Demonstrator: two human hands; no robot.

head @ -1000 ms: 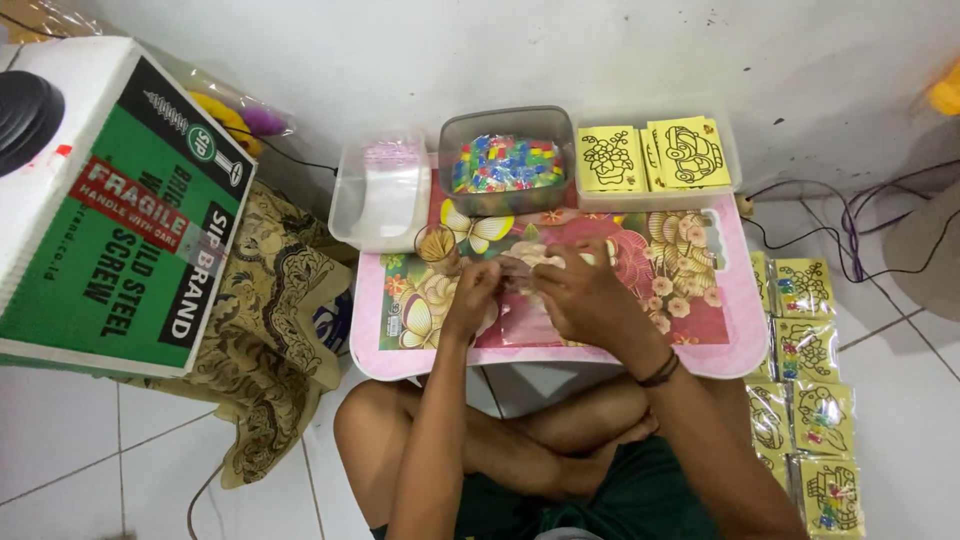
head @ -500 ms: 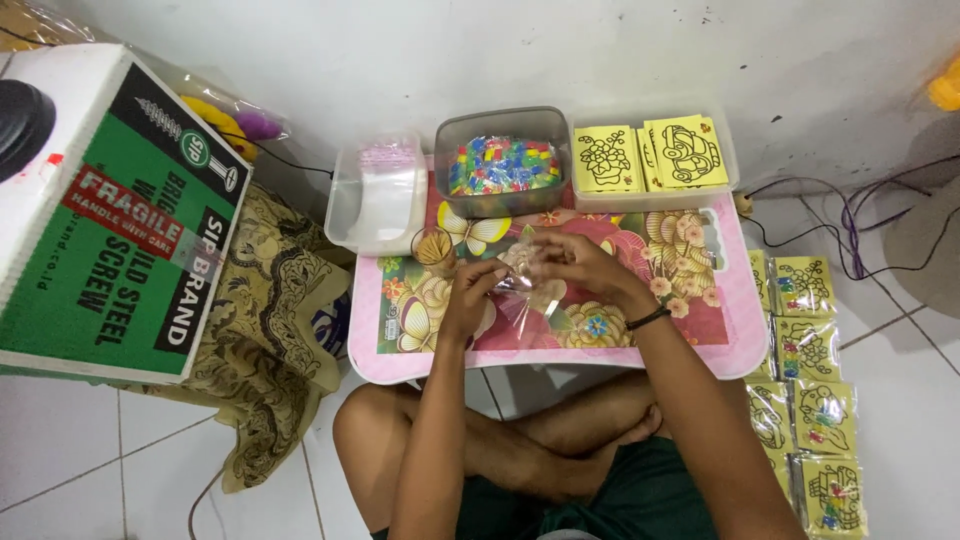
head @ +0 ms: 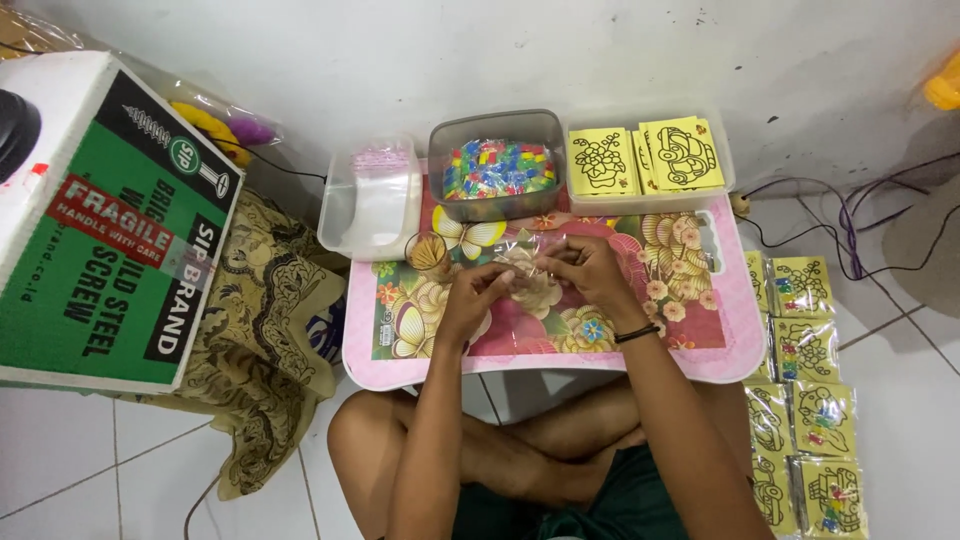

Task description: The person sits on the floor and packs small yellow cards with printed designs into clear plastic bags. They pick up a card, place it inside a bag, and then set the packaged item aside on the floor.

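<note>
At the far left of the frame a large green and white cardboard box [head: 105,225] stands on the white tiled floor, and a patterned brown and cream cloth [head: 265,340] spills from under its right side down toward the lower left. Behind the box's upper right corner lies a clear bag [head: 225,125] with yellow and purple shapes inside. Right of the cloth, a low pink table [head: 725,345] with a flowered top fills the middle of the frame. Beside its upper left corner stands a clear plastic tub [head: 372,200] holding a stack of small clear bags with pink tops, and just below that tub's right corner a small amber cup [head: 428,252] stands on the table. Both hands meet over the middle of the tabletop: the left hand [head: 470,298] has its fingers curled narrow and pinches the left edge of a small clear plastic bag [head: 520,255], while the right hand [head: 585,270] closes its fingertips on the bag's right side, a dark band around its wrist. Above the hands, at the table's top edge, sits a grey tub [head: 495,170] filled with small multicoloured pieces, and right of it a clear tray [head: 650,155] holds yellow cards printed with black line drawings. Dark cables [head: 830,215] trail across the floor at upper right, and below them a column of packed yellow cards in clear sleeves [head: 805,400] lies along the table's right side. The person's crossed bare legs show at the bottom centre.
</note>
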